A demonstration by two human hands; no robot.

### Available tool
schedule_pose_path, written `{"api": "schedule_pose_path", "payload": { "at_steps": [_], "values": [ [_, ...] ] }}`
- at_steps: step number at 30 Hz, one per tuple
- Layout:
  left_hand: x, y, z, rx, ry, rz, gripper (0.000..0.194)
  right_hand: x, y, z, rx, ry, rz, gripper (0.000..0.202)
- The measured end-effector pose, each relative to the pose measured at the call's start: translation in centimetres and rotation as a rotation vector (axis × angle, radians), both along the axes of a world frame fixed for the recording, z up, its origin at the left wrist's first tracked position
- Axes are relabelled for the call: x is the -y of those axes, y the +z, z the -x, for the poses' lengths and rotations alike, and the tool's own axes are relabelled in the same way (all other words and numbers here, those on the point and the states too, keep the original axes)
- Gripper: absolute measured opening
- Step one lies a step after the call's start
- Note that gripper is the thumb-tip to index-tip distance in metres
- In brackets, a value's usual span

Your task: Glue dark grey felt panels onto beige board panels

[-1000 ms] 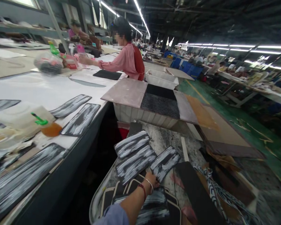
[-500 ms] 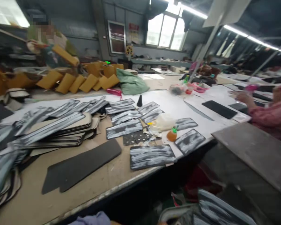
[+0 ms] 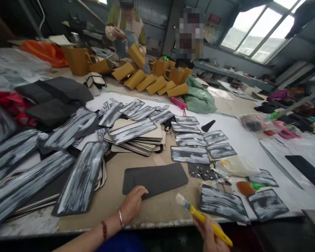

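Closest to you, your right hand (image 3: 208, 234) is closed around the yellow handle of a brush (image 3: 212, 225), its pale, clotted bristles pointing toward the space between your hands. The brush looks light and rigid; the handle is the place to hold it, as the bristle end looks wet and probably slippery.

Your left hand (image 3: 133, 204) is well apart from the right, fingers curled at the near edge of a dark panel (image 3: 157, 177); you can't tell from here whether they pinch it or only rest there. The panel lies flat on the table (image 3: 157, 215), just beyond both hands. It looks thin, light and bendable, likely to slide unless pressed down, and best held by an edge or corner.

Just right of your right hand lies a white-streaked panel (image 3: 223, 203); such a face would probably smear, so its rim is the safer hold. Beyond your left hand sits a stack of cream boards (image 3: 140, 140). Farther off, past tan bags (image 3: 147, 83), stands another person (image 3: 126, 31).
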State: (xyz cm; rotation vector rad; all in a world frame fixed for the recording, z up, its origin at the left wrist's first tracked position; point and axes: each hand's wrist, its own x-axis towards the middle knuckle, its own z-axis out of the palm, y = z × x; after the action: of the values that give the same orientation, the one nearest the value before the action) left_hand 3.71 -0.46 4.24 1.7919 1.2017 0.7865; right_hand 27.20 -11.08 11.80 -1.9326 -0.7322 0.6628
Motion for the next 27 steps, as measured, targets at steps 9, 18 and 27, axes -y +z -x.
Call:
{"api": "schedule_pose_path", "payload": {
  "at_steps": [9, 18, 27],
  "values": [
    [-0.3, -2.5, 4.2, -0.263, -0.274, -0.305, 0.033, -11.6, -2.6, 10.8, -0.386, 0.113, -0.075, 0.048],
    [-0.7, -3.9, 3.8, -0.240, -0.207, -0.393, 0.021, -13.9, -5.3, 8.6, -0.226, 0.097, 0.016, 0.052],
    [-0.5, -3.6, 3.5, -0.299, -0.134, -0.570, 0.022, -15.7, -4.2, -3.9, 0.422, 0.060, 0.184, 0.060]
  ]
}}
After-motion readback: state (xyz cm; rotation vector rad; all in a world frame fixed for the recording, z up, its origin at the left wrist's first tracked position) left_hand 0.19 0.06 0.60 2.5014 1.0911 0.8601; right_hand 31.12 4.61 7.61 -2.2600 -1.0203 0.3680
